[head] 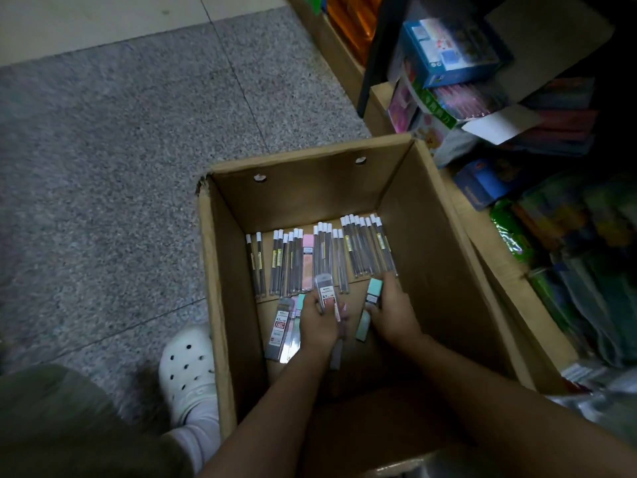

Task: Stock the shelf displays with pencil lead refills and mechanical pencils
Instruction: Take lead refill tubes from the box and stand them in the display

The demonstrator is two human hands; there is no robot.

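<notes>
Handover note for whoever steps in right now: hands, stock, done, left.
Left hand: inside the cardboard box, gripping a clear lead refill case.
Right hand: in the box, fingers on a mint-green case.
Stock: white-capped tubes lined along the box floor, more flat cases near the left hand.
Done: nothing shown shelved.
Left: lift the stock out and fill the displays; no mechanical pencils identifiable.

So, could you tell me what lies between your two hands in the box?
In the head view, only bare cardboard box floor shows between the left hand and right hand.
</notes>
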